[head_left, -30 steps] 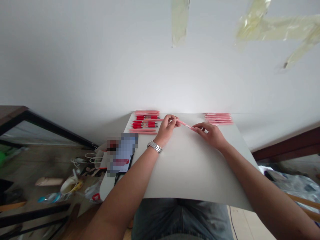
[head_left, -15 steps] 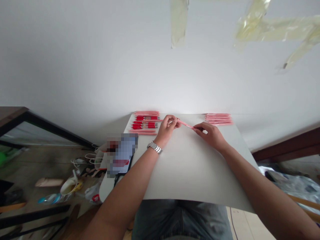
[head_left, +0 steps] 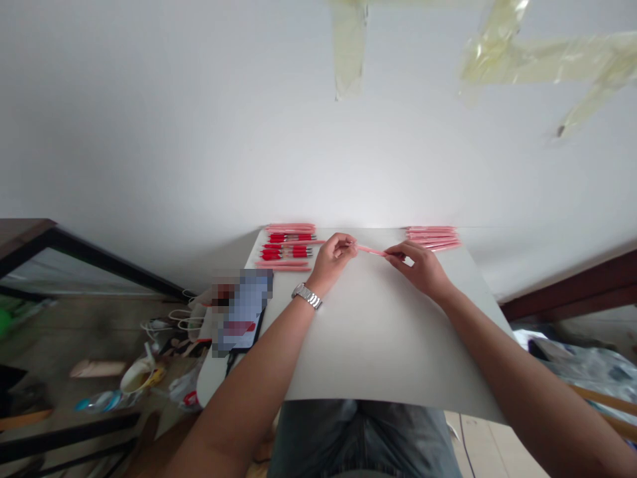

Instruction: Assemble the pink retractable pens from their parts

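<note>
A slim pink pen (head_left: 371, 250) is stretched between my two hands above the white table (head_left: 378, 332). My left hand (head_left: 337, 255), with a metal watch on its wrist, pinches the pen's left end. At its right end my right hand (head_left: 415, 264) grips it between thumb and fingers. Left of my left hand lie red pens (head_left: 291, 252) with clear and silver parts, in two groups. Pink pens (head_left: 291, 228) rest behind them, and more pink pens (head_left: 283, 267) lie in front. The fingertips hide both ends of the held pen.
A row of pink pens (head_left: 432, 236) lies at the table's back right, near the wall. A phone (head_left: 246, 312), blurred out, is at the left edge with a cable. Bags, a bucket (head_left: 138, 375) and a bottle stand or lie on the floor at left.
The pen has turned to lie more nearly level, its left end a little lower. My left hand's fingers have shifted slightly; both hands keep their hold.
</note>
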The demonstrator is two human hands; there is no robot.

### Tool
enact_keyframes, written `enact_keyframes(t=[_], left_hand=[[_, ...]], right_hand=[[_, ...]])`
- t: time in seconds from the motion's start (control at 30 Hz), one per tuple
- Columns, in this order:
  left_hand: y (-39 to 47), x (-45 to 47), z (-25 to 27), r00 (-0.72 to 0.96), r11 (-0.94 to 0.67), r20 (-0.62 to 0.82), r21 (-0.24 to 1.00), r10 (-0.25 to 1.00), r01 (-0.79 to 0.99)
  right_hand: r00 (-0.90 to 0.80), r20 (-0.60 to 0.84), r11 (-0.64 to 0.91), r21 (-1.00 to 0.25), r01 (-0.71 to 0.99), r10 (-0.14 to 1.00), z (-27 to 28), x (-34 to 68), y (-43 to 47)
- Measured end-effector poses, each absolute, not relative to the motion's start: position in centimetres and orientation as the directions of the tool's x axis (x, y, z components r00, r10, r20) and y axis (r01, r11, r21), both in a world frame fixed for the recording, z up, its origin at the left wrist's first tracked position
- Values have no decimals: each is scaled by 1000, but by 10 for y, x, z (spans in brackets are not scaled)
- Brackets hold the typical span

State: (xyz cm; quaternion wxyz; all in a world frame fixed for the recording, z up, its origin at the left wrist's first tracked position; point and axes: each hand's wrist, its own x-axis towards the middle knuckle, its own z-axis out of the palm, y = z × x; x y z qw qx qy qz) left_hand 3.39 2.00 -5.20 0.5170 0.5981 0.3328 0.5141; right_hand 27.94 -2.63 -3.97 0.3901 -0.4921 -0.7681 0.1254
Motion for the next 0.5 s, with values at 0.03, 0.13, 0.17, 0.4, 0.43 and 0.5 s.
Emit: enact_keyframes(t=[0.03, 0.13, 0.17, 0.4, 0.43, 0.5], left_hand=[[20, 34, -52, 253, -240, 270, 960, 929, -141], [21, 34, -53, 253, -223, 263, 959, 931, -176], [22, 34, -53, 247, -216, 260, 958, 933, -191], [20, 35, -52, 199, -175, 227, 953, 953, -249], [20, 35, -52, 194, -168, 221, 952, 956, -256], [19, 36, -52, 199, -161, 217, 951, 956, -263]], right_hand=[[-195, 468, 471, -595, 652, 862, -40, 279, -27], [-86, 430, 397, -717, 573, 899, -43, 278, -26], [-42, 404, 364, -768, 527, 914, -44, 278, -26], [68, 296, 249, -890, 382, 953, -51, 281, -21], [57, 280, 240, -899, 367, 958, -51, 281, -21], [26, 241, 218, -916, 336, 970, -51, 279, -22]])
